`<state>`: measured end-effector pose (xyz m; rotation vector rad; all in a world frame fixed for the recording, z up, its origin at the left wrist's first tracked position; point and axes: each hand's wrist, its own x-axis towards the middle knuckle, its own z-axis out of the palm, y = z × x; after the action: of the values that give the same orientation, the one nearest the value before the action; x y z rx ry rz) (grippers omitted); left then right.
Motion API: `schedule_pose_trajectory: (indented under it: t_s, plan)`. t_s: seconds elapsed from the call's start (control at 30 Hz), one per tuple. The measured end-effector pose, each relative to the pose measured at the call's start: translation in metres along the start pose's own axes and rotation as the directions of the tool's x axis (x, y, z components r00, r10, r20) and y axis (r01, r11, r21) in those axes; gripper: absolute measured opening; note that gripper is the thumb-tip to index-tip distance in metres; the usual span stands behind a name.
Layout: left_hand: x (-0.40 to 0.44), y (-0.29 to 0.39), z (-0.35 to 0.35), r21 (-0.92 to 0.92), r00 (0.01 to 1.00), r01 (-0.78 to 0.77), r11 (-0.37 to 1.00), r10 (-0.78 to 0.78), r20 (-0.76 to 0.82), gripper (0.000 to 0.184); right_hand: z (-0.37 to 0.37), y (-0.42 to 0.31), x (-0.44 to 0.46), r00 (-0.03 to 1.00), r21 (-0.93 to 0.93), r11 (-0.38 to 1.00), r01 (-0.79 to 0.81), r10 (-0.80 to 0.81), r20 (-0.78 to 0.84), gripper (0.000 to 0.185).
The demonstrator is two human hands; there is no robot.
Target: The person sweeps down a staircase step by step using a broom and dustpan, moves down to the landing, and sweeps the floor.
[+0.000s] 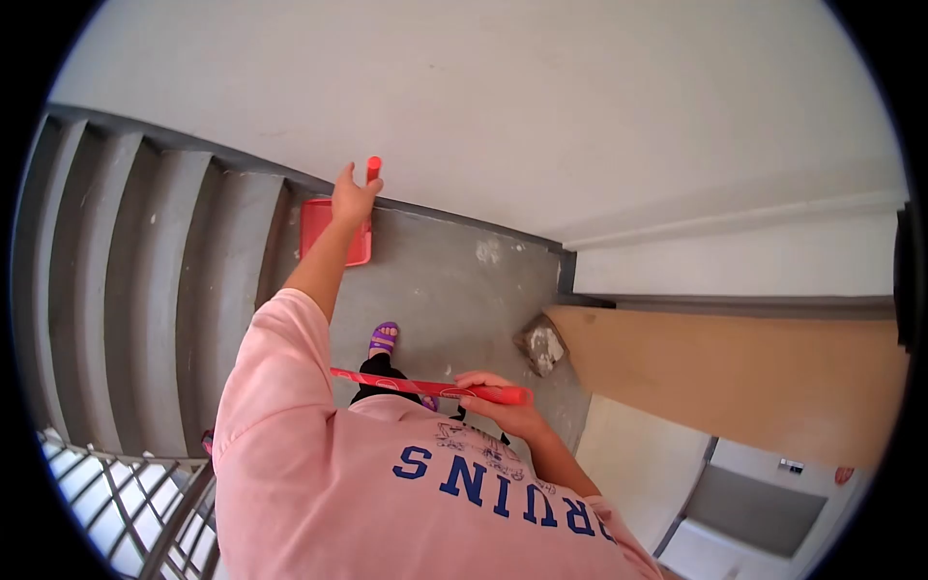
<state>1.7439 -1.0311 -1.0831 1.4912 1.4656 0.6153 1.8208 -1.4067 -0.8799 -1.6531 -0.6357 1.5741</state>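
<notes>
My left hand (354, 198) reaches out toward the wall, its fingers apart beside the upright red handle of a dustpan. The thumb overlaps the dustpan handle (374, 168), and the hand does not look closed round it. Below it, the red dustpan (317, 230) rests on the floor near the foot of the stairs, partly covered by my wrist. Close to my waist, my right hand (493, 404) is wrapped round a red broom handle (401, 385) near its thick end. That handle lies across my body, and its far end is hidden behind my pink sleeve.
Grey concrete stairs (174, 290) rise at the left, with a metal railing (145, 512) below them. A pale wall (483, 106) runs along the far side. To the right are a rough block (541, 346) and a brown board (735, 372). A purple sandal (384, 338) shows below me.
</notes>
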Motion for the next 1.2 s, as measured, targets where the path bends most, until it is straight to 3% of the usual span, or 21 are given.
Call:
schedule_pose_trajectory:
  t_s: [0.1,0.13,0.23,0.33,0.43,0.53,0.7,0.87,1.0,1.2]
  plan:
    - [0.01,0.013,0.009,-0.053,0.985,0.107,0.993,-0.098,0.145,0.063,-0.002,0.002,-0.002,0.994,0.073,0.994,-0.077,0.082,-0.066,0.024]
    - [0.01,0.009,0.015,-0.046,0.995,0.05,0.998,-0.046,0.089,0.058,-0.002,0.001,-0.002,0.993,0.071,0.994,-0.083,0.089,-0.083,0.025]
    - [-0.004,0.022,0.017,0.062,0.991,0.023,0.998,-0.03,0.127,0.049,0.0,-0.003,-0.001,0.989,0.1,0.991,-0.091,0.102,-0.11,0.026]
    - [-0.034,0.055,0.008,0.218,0.975,-0.088,0.972,0.039,0.219,0.039,0.001,-0.003,-0.001,0.992,0.171,0.983,-0.067,0.085,-0.099,0.026]
    - [-0.05,0.038,0.024,0.331,0.897,-0.386,0.861,0.267,0.352,0.032,0.003,0.004,-0.006,0.994,0.19,0.981,-0.033,0.053,-0.097,0.026]
    - [-0.089,0.037,0.04,0.186,0.789,-0.497,0.848,0.351,0.505,0.031,0.005,0.005,-0.012,0.995,0.154,0.988,-0.017,0.031,-0.092,0.024]
    - [-0.199,0.074,0.05,0.098,0.606,-0.633,0.768,0.413,0.68,0.027,0.023,0.009,-0.042,0.995,-0.001,0.999,0.038,-0.038,-0.096,0.022]
    - [-0.292,0.063,0.088,-0.037,0.414,-0.754,0.656,0.518,0.748,0.025,0.031,0.041,-0.075,0.965,-0.099,0.963,0.251,-0.257,-0.046,0.021]
    - [-0.354,0.048,0.122,-0.164,0.245,-0.786,0.596,0.545,0.802,0.027,0.035,0.064,-0.109,0.95,-0.112,0.948,0.299,-0.306,-0.053,0.02]
    - [-0.432,0.041,0.168,-0.147,0.194,-0.792,0.592,0.473,0.86,0.029,0.038,0.1,-0.153,0.952,-0.059,0.961,0.27,-0.276,-0.136,0.022]
